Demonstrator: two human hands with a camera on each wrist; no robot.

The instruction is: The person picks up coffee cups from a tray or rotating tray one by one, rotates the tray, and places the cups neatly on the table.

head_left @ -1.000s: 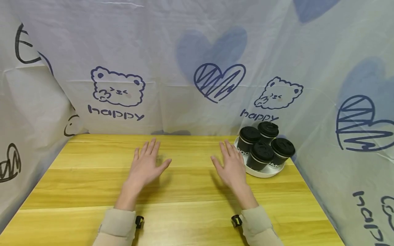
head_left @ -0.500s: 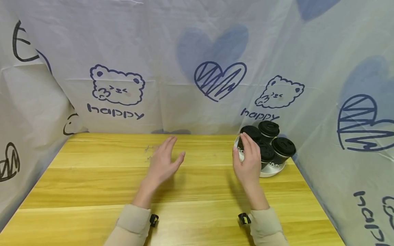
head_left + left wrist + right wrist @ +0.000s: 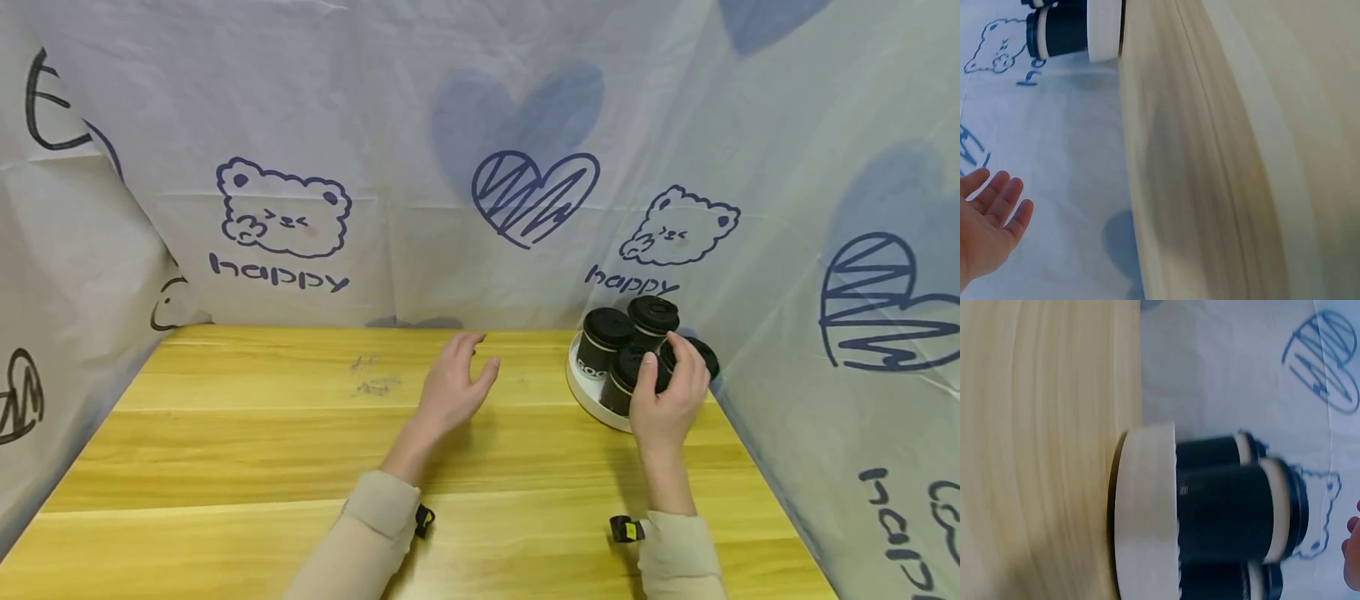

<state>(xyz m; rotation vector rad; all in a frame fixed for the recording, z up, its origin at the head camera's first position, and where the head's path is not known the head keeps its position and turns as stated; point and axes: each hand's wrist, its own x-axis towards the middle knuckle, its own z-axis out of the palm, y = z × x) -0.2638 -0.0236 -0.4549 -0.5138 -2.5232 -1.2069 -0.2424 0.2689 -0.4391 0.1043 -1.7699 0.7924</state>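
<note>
Hovering by the near right side of the tray [image 3: 588, 398], my right hand [image 3: 669, 398] has its fingers loosely bent around nothing, and from above it partly hides two of the four black cups [image 3: 606, 335] standing upright and lidded in the tray. My left hand [image 3: 454, 385], also free, hangs over the table [image 3: 225, 458] to the left of the tray, well apart from it, with a printed cloth [image 3: 405, 108] behind the tray.
</note>
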